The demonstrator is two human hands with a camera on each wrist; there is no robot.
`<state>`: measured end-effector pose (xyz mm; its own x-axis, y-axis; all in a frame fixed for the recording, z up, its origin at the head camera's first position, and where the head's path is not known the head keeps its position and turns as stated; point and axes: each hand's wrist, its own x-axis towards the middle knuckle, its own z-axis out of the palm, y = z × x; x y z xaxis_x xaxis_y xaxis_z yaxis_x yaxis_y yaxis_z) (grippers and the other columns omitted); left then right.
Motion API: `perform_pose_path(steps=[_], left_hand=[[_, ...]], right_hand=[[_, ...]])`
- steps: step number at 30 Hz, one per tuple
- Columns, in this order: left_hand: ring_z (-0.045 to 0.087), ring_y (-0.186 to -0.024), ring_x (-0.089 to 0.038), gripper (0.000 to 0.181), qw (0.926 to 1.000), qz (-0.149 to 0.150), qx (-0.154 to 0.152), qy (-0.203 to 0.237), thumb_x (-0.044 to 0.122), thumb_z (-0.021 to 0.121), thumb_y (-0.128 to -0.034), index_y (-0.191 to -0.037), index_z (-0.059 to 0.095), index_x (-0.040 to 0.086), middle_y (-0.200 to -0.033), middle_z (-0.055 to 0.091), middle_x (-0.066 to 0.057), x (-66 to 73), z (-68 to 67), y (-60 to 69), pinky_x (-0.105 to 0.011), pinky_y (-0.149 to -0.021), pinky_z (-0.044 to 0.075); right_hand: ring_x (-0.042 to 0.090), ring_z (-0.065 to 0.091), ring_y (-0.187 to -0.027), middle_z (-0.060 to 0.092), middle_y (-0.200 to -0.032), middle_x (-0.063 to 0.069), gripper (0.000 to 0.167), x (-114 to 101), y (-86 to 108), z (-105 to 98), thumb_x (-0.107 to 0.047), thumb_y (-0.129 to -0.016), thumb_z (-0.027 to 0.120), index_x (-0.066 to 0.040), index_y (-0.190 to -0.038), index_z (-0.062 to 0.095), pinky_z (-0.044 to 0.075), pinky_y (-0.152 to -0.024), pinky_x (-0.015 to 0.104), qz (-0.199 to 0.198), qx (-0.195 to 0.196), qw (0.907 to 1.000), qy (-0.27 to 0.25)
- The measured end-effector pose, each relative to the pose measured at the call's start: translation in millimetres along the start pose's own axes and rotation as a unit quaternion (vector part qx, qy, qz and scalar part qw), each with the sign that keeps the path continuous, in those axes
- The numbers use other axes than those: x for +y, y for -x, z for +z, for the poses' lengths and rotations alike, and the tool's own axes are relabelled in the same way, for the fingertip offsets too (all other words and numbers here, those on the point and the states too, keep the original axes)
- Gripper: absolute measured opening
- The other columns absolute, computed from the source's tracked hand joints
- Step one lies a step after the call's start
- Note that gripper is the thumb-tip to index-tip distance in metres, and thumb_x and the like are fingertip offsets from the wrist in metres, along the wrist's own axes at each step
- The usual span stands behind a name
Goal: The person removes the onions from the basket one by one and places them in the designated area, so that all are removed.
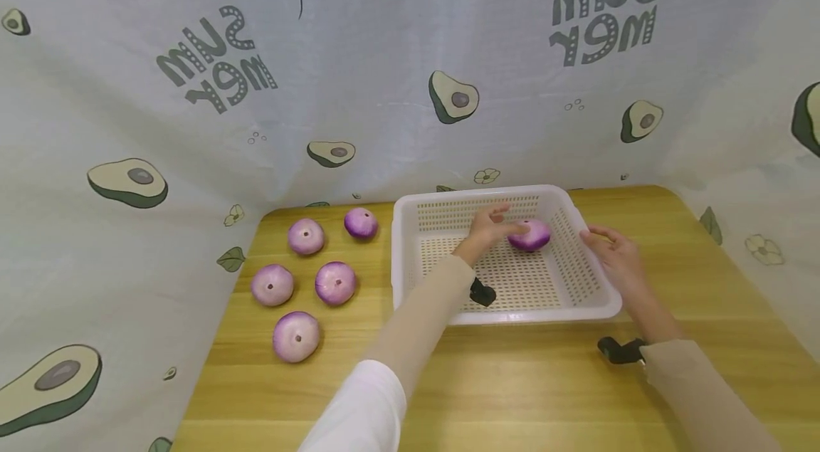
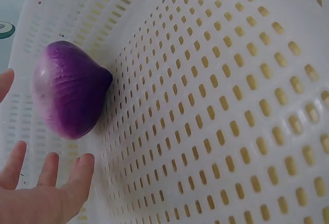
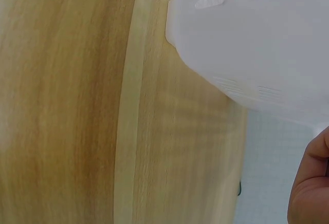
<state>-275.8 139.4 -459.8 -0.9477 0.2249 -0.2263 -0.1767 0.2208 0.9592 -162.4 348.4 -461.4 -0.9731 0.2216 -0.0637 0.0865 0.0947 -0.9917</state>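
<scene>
A purple onion [image 1: 529,235] sits toward the right end of a white plastic basket [image 1: 419,204]. My left hand [image 1: 490,230] reaches in over the basket floor beside this onion. In the left wrist view, the fingers of that hand are spread and apart from the onion [image 2: 69,90], which rests against the basket's wall and slotted floor. At the right side, my right hand [image 1: 616,256] holds the basket's rim. The right wrist view shows only part of the right hand [image 3: 311,185] next to the basket's outer wall [image 3: 247,39].
Several more purple onions [image 1: 336,283] lie on the wooden table [image 1: 512,388] left of the basket. A white curtain [image 1: 384,46] with avocado prints hangs behind and around the table. Black wrist-worn devices [image 1: 620,350] show near both wrists.
</scene>
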Motion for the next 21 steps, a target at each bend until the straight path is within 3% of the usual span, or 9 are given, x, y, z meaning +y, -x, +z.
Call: perform_pose_path(steps=[10,14,21], left_hand=[[0.058,-0.115,-0.025,0.063,0.9996,-0.026,0.008,-0.010,0.017,0.091,-0.0720,-0.129,0.065,0.017,-0.126,0.061,-0.008,-8.5,8.1,1.2,-0.035,-0.096,0.050],[0.059,-0.114,-0.025,0.063,0.9996,-0.021,0.012,-0.017,0.017,0.092,-0.0713,-0.128,0.066,0.016,-0.124,0.062,-0.008,-10.2,10.1,0.1,-0.034,-0.096,0.051],[0.060,-0.111,-0.024,0.061,0.9996,-0.007,-0.007,-0.025,0.017,0.090,-0.0738,-0.129,0.065,0.014,-0.121,0.064,-0.006,-11.4,16.5,-0.3,-0.033,-0.095,0.051]], right_hand=[[0.010,0.071,-0.071,0.072,-0.083,-0.012,0.018,0,-0.7,4,-0.028,-0.100,0.063,-0.026,-0.117,0.057,0.059,-0.060,0.029,0.014,0.011,0.9998,-0.013],[0.009,0.071,-0.071,0.071,-0.083,-0.013,0.018,-2,0.3,6,-0.027,-0.100,0.062,-0.025,-0.117,0.056,0.059,-0.061,0.029,0.022,0.012,0.9996,-0.015],[0.010,0.071,-0.071,0.072,-0.084,-0.012,0.016,-2,0.9,3,-0.023,-0.101,0.061,-0.024,-0.116,0.055,0.059,-0.061,0.028,0.013,0.008,0.9992,-0.036]])
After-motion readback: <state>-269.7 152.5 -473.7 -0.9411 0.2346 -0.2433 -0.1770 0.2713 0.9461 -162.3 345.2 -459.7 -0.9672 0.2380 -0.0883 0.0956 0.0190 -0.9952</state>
